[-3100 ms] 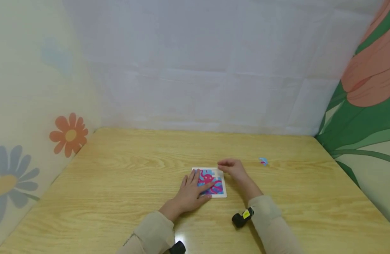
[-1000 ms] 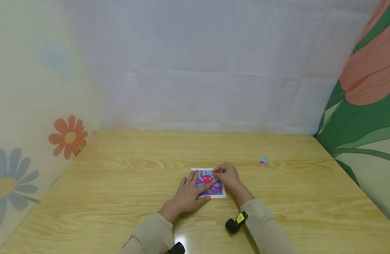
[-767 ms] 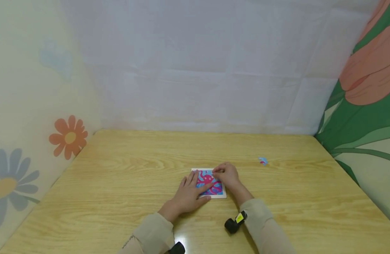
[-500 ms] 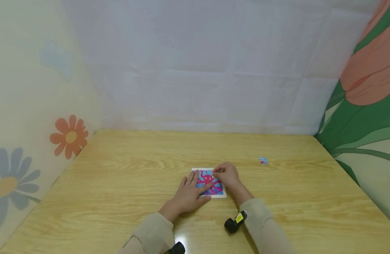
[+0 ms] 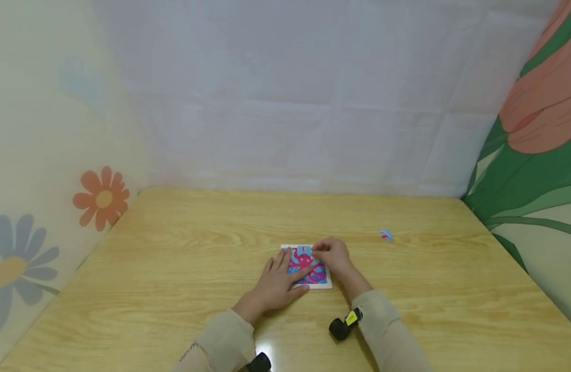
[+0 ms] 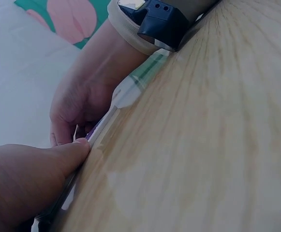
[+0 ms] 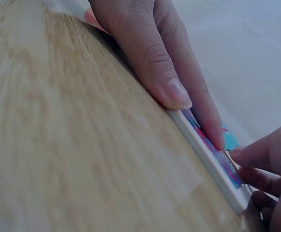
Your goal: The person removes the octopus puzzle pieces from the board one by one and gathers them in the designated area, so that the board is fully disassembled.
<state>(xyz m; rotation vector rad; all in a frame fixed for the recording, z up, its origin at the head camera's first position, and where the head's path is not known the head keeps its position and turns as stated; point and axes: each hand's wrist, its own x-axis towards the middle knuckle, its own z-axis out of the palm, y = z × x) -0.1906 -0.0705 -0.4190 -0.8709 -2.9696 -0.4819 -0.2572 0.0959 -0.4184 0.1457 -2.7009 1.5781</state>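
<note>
A small octopus jigsaw puzzle (image 5: pixel 317 275), pink on blue in a white frame, lies flat on the table. My left hand (image 5: pixel 278 285) rests spread across its left side, fingers straight, thumb along the near edge. Over the upper right corner of the puzzle, my right hand (image 5: pixel 334 256) pinches a small puzzle piece between thumb and fingers. In the right wrist view this blue piece (image 7: pixel 229 139) shows tilted up above the board beside the thumb. My fingers hide most of it in the head view. Another loose puzzle piece (image 5: pixel 386 235), blue with pink, lies apart to the right.
The wooden table (image 5: pixel 183 248) stretches around the puzzle on every side. A white cloth (image 5: pixel 285 103) hangs along its back edge. Walls with painted flowers stand at the left (image 5: pixel 101 198) and right. Each wrist carries a black camera (image 5: pixel 339 329).
Since the earliest frame, my right hand has moved left and nearer, from the frame's top right corner onto the puzzle. During the last second both hands have stayed nearly still.
</note>
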